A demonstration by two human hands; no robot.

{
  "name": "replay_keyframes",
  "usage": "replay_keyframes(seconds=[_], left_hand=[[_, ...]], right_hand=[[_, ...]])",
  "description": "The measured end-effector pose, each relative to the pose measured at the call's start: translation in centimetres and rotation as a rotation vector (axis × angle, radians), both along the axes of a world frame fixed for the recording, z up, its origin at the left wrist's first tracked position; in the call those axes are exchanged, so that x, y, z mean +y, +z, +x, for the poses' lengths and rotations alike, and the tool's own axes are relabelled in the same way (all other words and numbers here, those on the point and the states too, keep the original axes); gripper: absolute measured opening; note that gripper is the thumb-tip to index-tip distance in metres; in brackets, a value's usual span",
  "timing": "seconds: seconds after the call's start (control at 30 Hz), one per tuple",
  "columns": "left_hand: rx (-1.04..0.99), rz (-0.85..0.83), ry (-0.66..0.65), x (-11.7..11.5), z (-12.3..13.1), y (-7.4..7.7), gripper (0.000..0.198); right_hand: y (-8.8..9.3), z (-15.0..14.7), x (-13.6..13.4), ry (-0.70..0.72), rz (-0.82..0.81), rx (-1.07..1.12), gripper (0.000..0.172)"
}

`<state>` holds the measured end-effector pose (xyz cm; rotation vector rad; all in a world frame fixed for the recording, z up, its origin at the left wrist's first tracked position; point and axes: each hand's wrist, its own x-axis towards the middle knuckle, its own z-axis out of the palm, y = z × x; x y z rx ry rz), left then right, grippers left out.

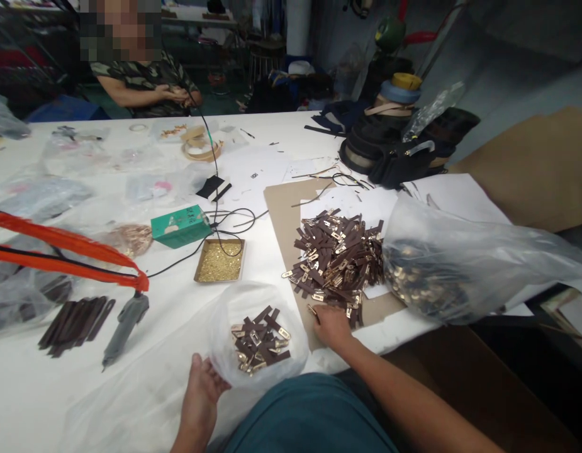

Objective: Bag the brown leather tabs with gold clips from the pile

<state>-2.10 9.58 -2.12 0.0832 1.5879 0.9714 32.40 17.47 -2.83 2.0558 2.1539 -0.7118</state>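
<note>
My left hand (201, 387) grips the near edge of a small clear plastic bag (224, 327) that holds several brown strap tabs with gold clips (260, 343). My right hand (332, 325) rests at the near edge of a large pile of the same brown tabs (335, 258) on a cardboard sheet (284, 211). Its fingers are pinched on one tab (313, 313) at the pile's edge. A big clear bag full of gold-clipped tabs (455, 264) lies to the right of the pile.
A tray of gold bits (219, 260), a green box (180, 225) with a black cable, loose brown strips (76, 324), a grey tool (125, 327) and orange straps (59, 248) lie to the left. Black bags (394, 151) stand behind. A person (144, 78) sits at the far side.
</note>
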Motion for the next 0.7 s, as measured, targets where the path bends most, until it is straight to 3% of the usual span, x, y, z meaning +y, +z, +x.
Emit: replay_keyframes(seconds=[0.13,0.2,0.3,0.4,0.43,0.5,0.6,0.7], left_hand=[[-0.064,-0.069,0.013,-0.2,-0.1,-0.7,0.066],[-0.054,-0.076,-0.018,-0.5,0.0,-1.1,0.064],[-0.024,-0.075,-0.019,-0.7,0.2,-1.8,0.061],[-0.015,-0.077,-0.018,-0.5,0.4,-2.1,0.059],[-0.013,-0.086,-0.019,-0.4,0.4,-2.1,0.06],[-0.004,-0.12,-0.02,0.0,0.5,-2.1,0.061],[0.029,-0.172,-0.029,0.4,0.7,-2.1,0.055],[0.051,-0.187,-0.039,0.5,0.7,-2.5,0.047]], right_hand=[[2.1,-2.8,-0.2,-0.201,0.05,0.236,0.019],[3.3,-4.5,-0.6,-0.168,0.025,0.454,0.019],[4.1,-5.5,-1.1,-0.071,0.021,0.69,0.035],[2.8,-2.2,-1.4,-0.236,0.188,0.609,0.034],[2.1,-0.3,-1.6,-0.324,0.241,0.525,0.032],[0.4,4.0,-2.3,-0.449,0.329,0.329,0.043],[-2.2,9.0,-3.6,-0.588,0.297,0.122,0.066],[-4.1,10.8,-4.3,-0.632,0.211,0.167,0.066]])
